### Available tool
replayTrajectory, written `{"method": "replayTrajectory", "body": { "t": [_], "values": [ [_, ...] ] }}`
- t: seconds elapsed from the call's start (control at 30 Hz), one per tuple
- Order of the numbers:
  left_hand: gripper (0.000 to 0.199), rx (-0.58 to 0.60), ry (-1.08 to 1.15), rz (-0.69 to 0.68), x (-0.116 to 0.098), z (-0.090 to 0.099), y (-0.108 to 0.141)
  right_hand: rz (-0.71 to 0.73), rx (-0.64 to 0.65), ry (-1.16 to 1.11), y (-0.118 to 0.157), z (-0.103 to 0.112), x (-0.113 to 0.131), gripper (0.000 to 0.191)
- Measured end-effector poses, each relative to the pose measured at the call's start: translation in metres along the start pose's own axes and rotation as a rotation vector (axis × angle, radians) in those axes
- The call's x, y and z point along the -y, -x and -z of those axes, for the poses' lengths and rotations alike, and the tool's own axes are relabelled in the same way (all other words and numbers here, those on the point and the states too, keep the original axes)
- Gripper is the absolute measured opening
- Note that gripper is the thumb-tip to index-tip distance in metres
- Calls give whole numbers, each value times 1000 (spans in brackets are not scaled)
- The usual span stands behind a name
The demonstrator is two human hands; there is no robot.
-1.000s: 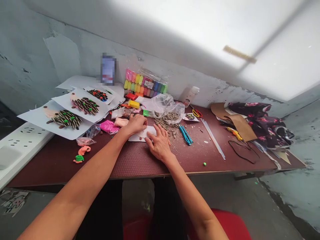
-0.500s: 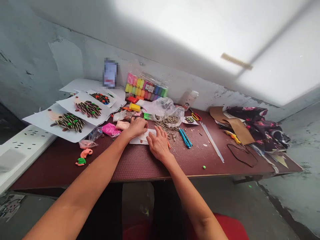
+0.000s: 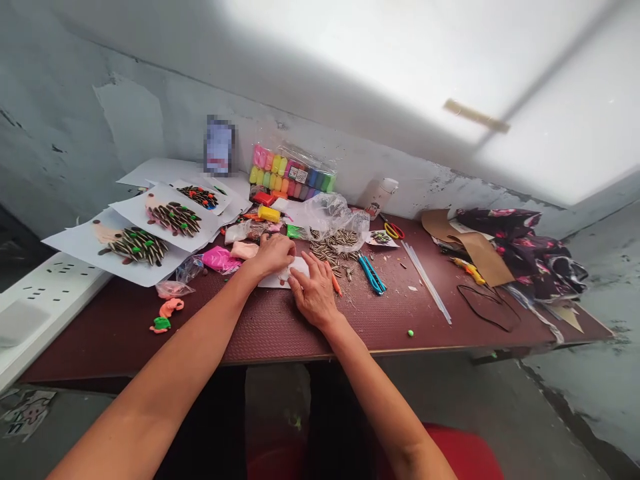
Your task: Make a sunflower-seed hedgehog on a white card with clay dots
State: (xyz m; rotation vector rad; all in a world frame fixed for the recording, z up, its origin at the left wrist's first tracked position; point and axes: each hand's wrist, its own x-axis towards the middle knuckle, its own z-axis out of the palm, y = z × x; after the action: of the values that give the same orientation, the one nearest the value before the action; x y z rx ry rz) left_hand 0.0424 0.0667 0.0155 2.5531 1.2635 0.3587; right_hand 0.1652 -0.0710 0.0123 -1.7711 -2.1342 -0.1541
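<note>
My left hand (image 3: 277,255) bends over a small white card (image 3: 273,281) on the table, its fingers curled down and closed; whatever they pinch is hidden behind the hand. My right hand (image 3: 315,292) lies at the card's right side with its fingers stretched out and a little apart, resting on or just above the card. Brownish marks show on the card between the hands. Just right of my right hand is an orange pen-like tool (image 3: 336,284). Behind it spreads a pile of striped sunflower seeds (image 3: 330,253), partly under a clear plastic bag (image 3: 333,217).
Seed-and-clay hedgehog pictures (image 3: 140,247) lie on paper at left, near pink clay (image 3: 221,260). Packed coloured clay (image 3: 295,175) leans on the wall. To the right are a blue cutter (image 3: 371,275), scissors (image 3: 393,229), glue sticks (image 3: 427,281) and a glue gun (image 3: 469,270).
My right hand has shifted slightly left and its fingers have drawn back a bit, showing more of the orange tool. My left hand stays nearly in place. The view has turned slightly.
</note>
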Motion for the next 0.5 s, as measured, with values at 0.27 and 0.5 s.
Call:
{"method": "replayTrajectory", "body": {
  "t": [0.27,0.5],
  "values": [
    [20,-7,3,6,0,0,-1,-15,-15,-6,0,-2,-1,28],
    [21,-8,6,-8,1,1,0,33,-41,-4,6,3,0,25]
  ]
}}
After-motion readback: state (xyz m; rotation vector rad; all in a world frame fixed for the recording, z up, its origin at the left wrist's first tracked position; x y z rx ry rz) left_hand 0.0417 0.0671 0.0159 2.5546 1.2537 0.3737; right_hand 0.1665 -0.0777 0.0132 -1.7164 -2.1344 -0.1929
